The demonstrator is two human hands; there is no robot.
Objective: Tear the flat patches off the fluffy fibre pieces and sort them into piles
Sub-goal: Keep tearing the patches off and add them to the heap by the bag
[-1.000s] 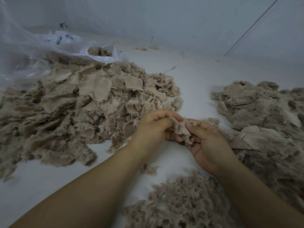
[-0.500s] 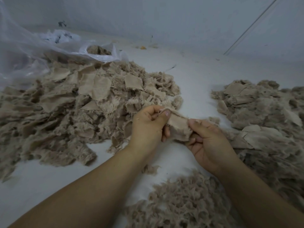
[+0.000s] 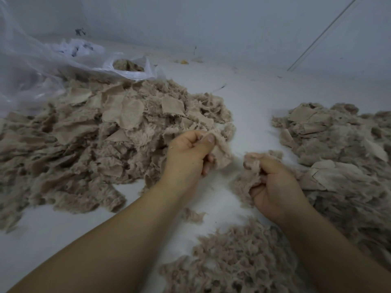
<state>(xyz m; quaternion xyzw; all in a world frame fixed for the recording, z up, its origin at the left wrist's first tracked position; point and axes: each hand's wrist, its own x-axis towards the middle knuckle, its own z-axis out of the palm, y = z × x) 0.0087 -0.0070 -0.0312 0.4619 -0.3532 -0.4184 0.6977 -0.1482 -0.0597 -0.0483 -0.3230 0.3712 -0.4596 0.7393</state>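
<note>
The left hand (image 3: 190, 153) pinches a flat patch (image 3: 221, 155); the right hand (image 3: 275, 187) grips the fluffy fibre piece (image 3: 247, 176), apparently torn apart. Sorted piles (image 3: 338, 144) exist, but the big unsorted heap (image 3: 95, 134) on the counter (image 3: 249, 96) remains.

A large heap of beige fluffy fibre pieces with flat patches (image 3: 101, 132) lay at left on the white work surface (image 3: 249, 98), a clear plastic bag (image 3: 42, 66) behind it. A second mixed beige pile (image 3: 342, 144) lay at right; a patchless beige fluff pile (image 3: 239, 256) lay nearest, between the forearms.
</note>
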